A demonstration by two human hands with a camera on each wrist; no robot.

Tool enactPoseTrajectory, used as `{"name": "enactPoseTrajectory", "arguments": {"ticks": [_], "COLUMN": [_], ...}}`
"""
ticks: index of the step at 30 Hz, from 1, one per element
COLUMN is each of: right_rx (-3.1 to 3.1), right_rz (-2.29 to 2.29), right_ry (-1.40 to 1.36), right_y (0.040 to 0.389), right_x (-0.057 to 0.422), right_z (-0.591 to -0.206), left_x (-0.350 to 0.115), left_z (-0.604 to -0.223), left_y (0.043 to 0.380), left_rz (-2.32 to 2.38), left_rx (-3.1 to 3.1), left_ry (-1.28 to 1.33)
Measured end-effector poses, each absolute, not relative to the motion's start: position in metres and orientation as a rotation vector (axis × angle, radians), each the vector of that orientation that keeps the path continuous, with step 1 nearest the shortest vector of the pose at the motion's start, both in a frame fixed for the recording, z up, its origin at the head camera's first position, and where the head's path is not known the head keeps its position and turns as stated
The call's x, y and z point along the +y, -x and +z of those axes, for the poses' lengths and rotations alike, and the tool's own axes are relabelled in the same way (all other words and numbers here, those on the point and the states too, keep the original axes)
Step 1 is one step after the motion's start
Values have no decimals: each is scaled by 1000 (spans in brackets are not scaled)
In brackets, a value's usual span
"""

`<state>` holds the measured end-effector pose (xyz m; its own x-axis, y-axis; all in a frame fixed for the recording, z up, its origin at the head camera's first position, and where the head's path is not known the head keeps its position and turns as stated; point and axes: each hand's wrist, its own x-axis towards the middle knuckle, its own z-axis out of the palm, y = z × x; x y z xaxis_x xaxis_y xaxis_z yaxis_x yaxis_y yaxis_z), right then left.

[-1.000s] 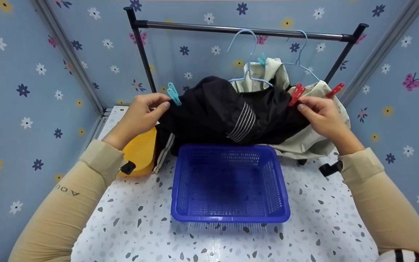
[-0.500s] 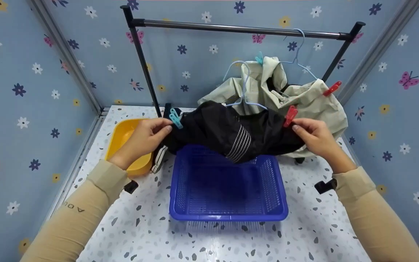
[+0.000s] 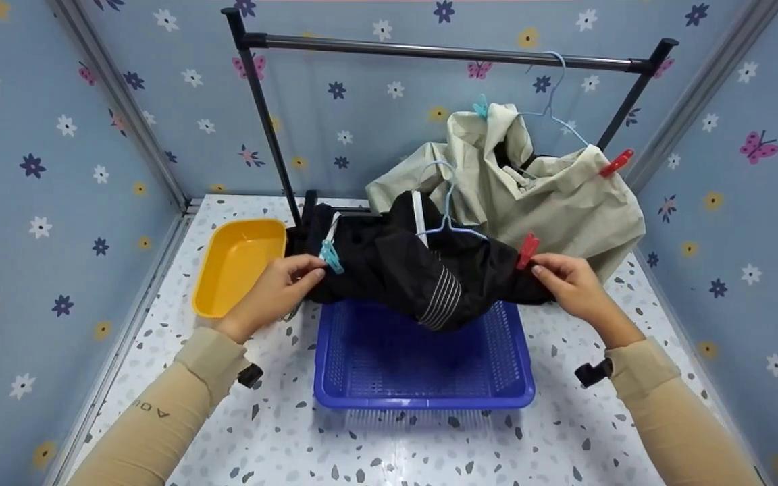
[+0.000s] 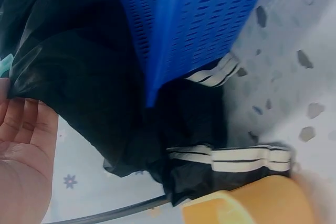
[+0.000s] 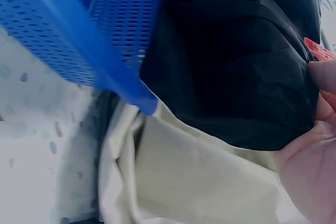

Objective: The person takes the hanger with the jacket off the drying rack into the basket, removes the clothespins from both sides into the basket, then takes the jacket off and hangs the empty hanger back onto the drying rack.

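Note:
A black jacket (image 3: 389,270) with thin white stripes hangs on a light blue hanger (image 3: 448,202) over the back of the blue basket (image 3: 423,403). My left hand (image 3: 277,287) pinches its left shoulder beside a teal clothespin (image 3: 332,258). At the other shoulder, my right hand (image 3: 575,287) pinches the cloth next to a red clothespin (image 3: 528,250). In the left wrist view, sleeves with white-striped bands (image 4: 247,160) trail between basket and yellow tub. The right wrist view shows black cloth (image 5: 236,72) between thumb and fingers.
A black clothes rack (image 3: 429,51) stands behind. From its bar hangs a beige jacket (image 3: 564,196) on a blue hanger, clipped with teal and red clothespins. A yellow tub (image 3: 237,266) sits at the left on the speckled table (image 3: 416,452). Flowered walls enclose the sides.
Both hands have moved down and nearer with the black jacket, still pinching it. Its hanger's hook has dropped from the bar's height to well below it, uncovering more of the beige jacket.

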<state>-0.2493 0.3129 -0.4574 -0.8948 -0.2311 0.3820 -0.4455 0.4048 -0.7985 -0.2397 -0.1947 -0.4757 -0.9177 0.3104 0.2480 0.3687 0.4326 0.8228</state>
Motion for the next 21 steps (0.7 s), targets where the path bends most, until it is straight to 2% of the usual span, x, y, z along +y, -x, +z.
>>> {"name": "enactPoseTrajectory", "arguments": {"ticks": [21], "right_rx": [-2520], "right_rz": [1571], "right_ry": [-510], "right_y": [241], "right_x": [320], "right_z": [-521], "left_x": [-195], "left_z": [-526], "left_y": [229], "left_rz": [-1465], "left_rx": [-2665], "left_ry": [620]}}
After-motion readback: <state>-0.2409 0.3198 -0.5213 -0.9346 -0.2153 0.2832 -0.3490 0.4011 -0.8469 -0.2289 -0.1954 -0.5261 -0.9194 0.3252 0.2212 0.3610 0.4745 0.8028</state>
